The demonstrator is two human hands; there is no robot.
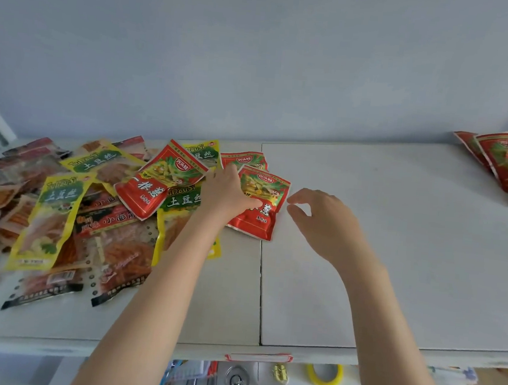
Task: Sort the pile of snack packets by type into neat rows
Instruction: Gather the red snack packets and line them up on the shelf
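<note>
Head view. Desk (393, 266): white top, with a seam running from 12 to 6 o'clock near its centre.

Pile of snack packets (70, 207): occupies the 9 o'clock part of the desk. The packets overlap at mixed angles. Types visible are yellow packets (50, 220), red packets and clear packets with dark edges (118, 257).

Red packet (265, 205): lies flat at the 3 o'clock edge of the pile, across the seam, top edge toward 12 o'clock.

Left grip (226, 193): fingers stretched out and laid flat on the 9 o'clock part of the red packet, thumb across its printed face. Nothing is pinched.

Right grip (321, 216): just beside the red packet at its 3 o'clock side, not touching it. Fingers are loosely curled, thumb and forefinger apart, holding nothing.

Sorted red group (507, 162): several matching red packets, overlapping one another, at the 2 o'clock corner of the desk, well apart from the pile.

Yellow ring (324, 377): below the desk's front edge, at 6 o'clock.
</note>
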